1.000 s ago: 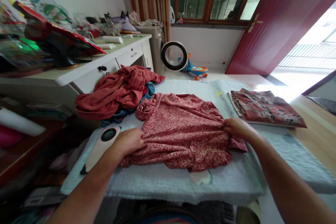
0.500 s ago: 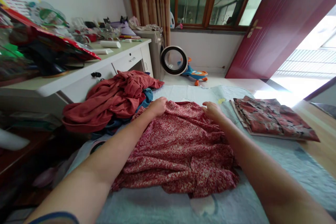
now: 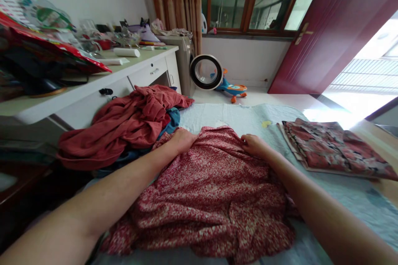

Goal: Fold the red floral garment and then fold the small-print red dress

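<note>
A red shirt with a fine pale speckle (image 3: 217, 190) lies spread and wrinkled on the bed, its far edge away from me and its hem near me. My left hand (image 3: 184, 140) is closed on its far left corner, by the shoulder. At the far right corner, my right hand (image 3: 255, 145) has its fingers bent onto the cloth, thumb side up. Both fingertips are partly hidden by the fabric and the hands themselves. Left of the shirt is a heap of rust-red clothes (image 3: 124, 126) with a blue cloth (image 3: 172, 122) under it.
A folded flowered garment (image 3: 336, 145) lies to the right on the pale blue bed sheet (image 3: 264, 122). A white desk (image 3: 139, 76) crowded with items runs along the left. Beyond the bed are an open washing machine door (image 3: 206, 72), a blue ride-on toy (image 3: 231, 87) and a red door (image 3: 314, 33).
Both hands and the shirt have come nearer to me, with the hem lower in view. The view has also shifted slightly closer to the bed.
</note>
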Available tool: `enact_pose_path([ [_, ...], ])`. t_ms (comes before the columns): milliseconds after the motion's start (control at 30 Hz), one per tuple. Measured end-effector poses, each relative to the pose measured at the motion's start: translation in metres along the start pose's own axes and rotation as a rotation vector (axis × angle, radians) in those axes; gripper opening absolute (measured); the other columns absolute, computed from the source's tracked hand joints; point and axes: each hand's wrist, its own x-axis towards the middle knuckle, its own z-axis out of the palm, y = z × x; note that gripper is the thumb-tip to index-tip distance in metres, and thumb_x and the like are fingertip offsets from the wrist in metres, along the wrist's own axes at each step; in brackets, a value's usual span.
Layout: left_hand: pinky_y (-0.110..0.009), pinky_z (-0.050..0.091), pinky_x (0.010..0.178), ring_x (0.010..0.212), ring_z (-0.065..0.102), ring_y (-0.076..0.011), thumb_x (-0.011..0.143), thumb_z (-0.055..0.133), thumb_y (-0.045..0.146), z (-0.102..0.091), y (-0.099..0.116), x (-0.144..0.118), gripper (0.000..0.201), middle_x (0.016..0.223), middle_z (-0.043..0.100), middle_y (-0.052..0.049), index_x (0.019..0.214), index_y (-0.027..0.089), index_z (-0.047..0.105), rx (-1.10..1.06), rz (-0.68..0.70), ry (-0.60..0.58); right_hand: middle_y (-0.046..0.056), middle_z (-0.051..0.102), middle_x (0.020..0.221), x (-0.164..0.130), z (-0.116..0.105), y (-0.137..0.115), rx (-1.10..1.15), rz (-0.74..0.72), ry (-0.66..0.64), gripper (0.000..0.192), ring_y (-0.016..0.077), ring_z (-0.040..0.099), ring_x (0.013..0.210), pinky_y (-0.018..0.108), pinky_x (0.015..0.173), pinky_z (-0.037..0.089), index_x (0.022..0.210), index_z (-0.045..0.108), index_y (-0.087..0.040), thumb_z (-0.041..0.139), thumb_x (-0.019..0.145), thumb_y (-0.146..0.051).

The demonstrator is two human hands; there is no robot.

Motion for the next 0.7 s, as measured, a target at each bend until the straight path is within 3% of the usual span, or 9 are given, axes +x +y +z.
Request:
enact_pose_path([
  [133,-0.043,0.038,0.099,0.105,0.059,-0.0277,0.084,0.055,0.024,0.008,0.006,-0.015,0.021,0.104,0.067,-0.014,0.09,0.018,0.074,0.033,0.227,0.139,0.01,0.073,0.094,-0.005,-0.008,-0.001,0.004,-0.013,-0.14,0.026,0.0187,0.063,0.077,0.026,0.063,0.037,0.1,0.07,-0.017,0.058,0.078,-0.024],
  [200,-0.037,0.042,0.091,0.097,0.062,-0.0246,0.086,0.055,0.032,0.009,0.005,-0.01,0.023,0.102,0.067,-0.012,0.086,0.018,0.072,-0.085,0.155,0.102,0.01,0.074,0.091,0.001,-0.015,-0.003,0.064,0.007,-0.142,0.023,0.0183,0.062,0.074,0.026,0.063,0.038,0.094,0.073,-0.018,0.057,0.081,-0.029],
  [367,-0.029,0.044,0.072,0.085,0.066,-0.0221,0.093,0.041,0.039,0.006,0.001,0.022,0.037,0.098,0.073,-0.011,0.099,0.017,0.07,-0.384,-0.183,0.033,0.01,0.074,0.085,0.026,-0.019,-0.011,0.211,0.159,0.033,0.041,0.0161,0.061,0.073,0.024,0.063,0.038,0.085,0.075,-0.016,0.039,0.095,-0.034],
  [533,-0.026,0.041,0.063,0.074,0.067,-0.0206,0.083,0.054,0.039,0.008,-0.001,0.039,0.031,0.084,0.076,-0.01,0.079,0.016,0.075,-0.424,-0.171,-0.076,0.007,0.072,0.076,0.034,-0.005,-0.012,0.24,0.153,0.031,0.049,0.0142,0.056,0.065,0.023,0.059,0.036,0.079,0.075,-0.016,0.039,0.095,-0.044],
  [633,-0.026,0.042,0.066,0.077,0.067,-0.0203,0.081,0.056,0.032,0.008,-0.002,0.037,0.024,0.085,0.076,-0.007,0.077,0.019,0.076,-0.424,-0.143,-0.051,0.007,0.071,0.073,0.03,0.0,-0.01,0.241,0.132,0.025,0.05,0.0138,0.055,0.064,0.024,0.059,0.035,0.077,0.075,-0.016,0.04,0.096,-0.046],
  [700,-0.027,0.043,0.07,0.082,0.067,-0.0214,0.082,0.053,0.028,0.008,-0.002,0.035,0.024,0.088,0.076,-0.008,0.08,0.02,0.076,-0.415,-0.142,-0.015,0.006,0.072,0.076,0.026,0.001,-0.008,0.212,0.109,0.021,0.037,0.0139,0.056,0.066,0.023,0.062,0.036,0.081,0.075,-0.017,0.048,0.092,-0.041],
])
